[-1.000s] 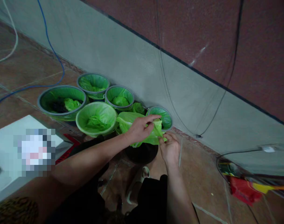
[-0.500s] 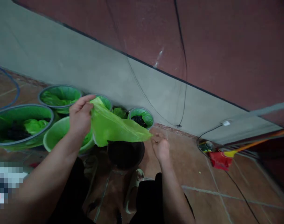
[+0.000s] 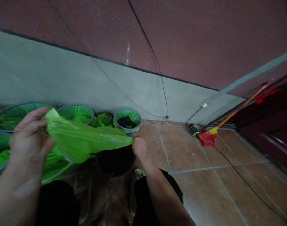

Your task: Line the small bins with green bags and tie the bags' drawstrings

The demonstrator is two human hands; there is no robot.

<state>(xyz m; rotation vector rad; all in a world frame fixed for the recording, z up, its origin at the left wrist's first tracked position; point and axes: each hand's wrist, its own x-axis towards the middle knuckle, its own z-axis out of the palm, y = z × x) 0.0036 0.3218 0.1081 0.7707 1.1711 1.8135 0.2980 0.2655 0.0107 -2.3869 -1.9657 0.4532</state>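
Observation:
A bright green plastic bag (image 3: 84, 139) is stretched between my two hands. My left hand (image 3: 31, 135) pinches its upper left end. Its narrow right end is in the closed fingers of my right hand (image 3: 139, 146). Below the bag, between my feet, stands a dark bin (image 3: 116, 161), partly covered by the bag; its inside is too dark to make out. Behind the bag, near my right hand, is a small grey-rimmed bin (image 3: 128, 118) with a green liner and something black in it.
Several green-lined bins, among them a round bin (image 3: 74, 110), stand along the wall to the left. At right a red dustpan (image 3: 207, 138) and a yellow-ended pole (image 3: 228, 119) are near a tin (image 3: 194, 130). A black cable (image 3: 247, 179) crosses the tiled floor.
My view has turned to the right, so the bins and wall appear further left. My hands are further apart in view, and the green bag is pulled longer between them.

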